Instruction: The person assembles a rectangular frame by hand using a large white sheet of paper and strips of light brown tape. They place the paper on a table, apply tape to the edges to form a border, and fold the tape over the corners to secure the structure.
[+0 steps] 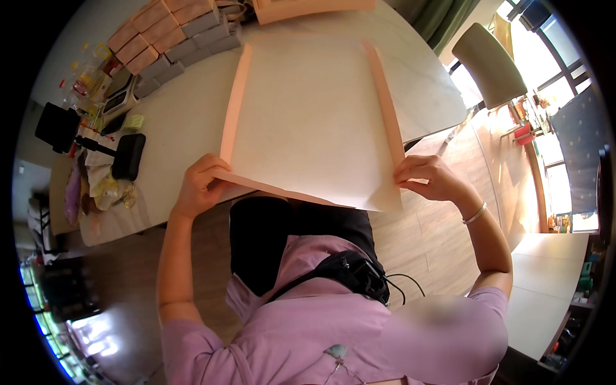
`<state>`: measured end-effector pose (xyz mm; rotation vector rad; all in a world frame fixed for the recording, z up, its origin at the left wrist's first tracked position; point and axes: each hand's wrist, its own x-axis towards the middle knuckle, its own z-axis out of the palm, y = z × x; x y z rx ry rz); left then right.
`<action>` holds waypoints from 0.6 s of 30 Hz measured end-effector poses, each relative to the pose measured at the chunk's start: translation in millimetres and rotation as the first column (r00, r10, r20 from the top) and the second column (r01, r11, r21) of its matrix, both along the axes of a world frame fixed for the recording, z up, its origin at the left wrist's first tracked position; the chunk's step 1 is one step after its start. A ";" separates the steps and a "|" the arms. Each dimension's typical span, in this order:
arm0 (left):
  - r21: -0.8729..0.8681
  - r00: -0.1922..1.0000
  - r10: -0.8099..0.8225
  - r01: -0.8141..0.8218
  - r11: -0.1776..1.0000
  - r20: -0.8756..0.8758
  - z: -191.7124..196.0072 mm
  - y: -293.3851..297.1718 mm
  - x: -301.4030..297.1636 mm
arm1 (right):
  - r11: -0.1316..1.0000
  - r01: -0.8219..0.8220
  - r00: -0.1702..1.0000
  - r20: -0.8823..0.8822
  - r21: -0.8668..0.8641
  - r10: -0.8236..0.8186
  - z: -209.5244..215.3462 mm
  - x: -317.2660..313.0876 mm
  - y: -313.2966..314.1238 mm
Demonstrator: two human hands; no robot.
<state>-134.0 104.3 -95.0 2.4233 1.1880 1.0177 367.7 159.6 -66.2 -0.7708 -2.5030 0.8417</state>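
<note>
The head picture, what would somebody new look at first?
Probably the big white sheet with pink folded edges, right in the upper middle, its near end between the person's left hand and right hand. Next, perhaps, the pile of pink and grey boxes at the upper left, on the pale table.

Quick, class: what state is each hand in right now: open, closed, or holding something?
Left hand: closed, pinching the large sheet near its near-left corner.
Right hand: closed, pinching the large sheet at its right edge.
</note>
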 end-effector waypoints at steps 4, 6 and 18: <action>0.019 1.000 0.005 -0.004 1.000 -0.015 -2.3 0.8 -2.9 | 0.974 0.223 0.969 -0.118 0.037 -0.217 -22.0 -2.4 -16.7; 0.004 1.000 0.017 -0.017 1.000 0.005 -3.4 0.5 -3.2 | 0.976 0.174 0.981 -0.109 0.131 -0.161 -28.8 0.8 -17.3; -0.067 0.994 0.076 -0.071 0.995 0.078 -7.2 0.3 -5.6 | 0.935 0.159 0.986 -0.099 0.316 -0.134 -33.6 -5.3 -21.1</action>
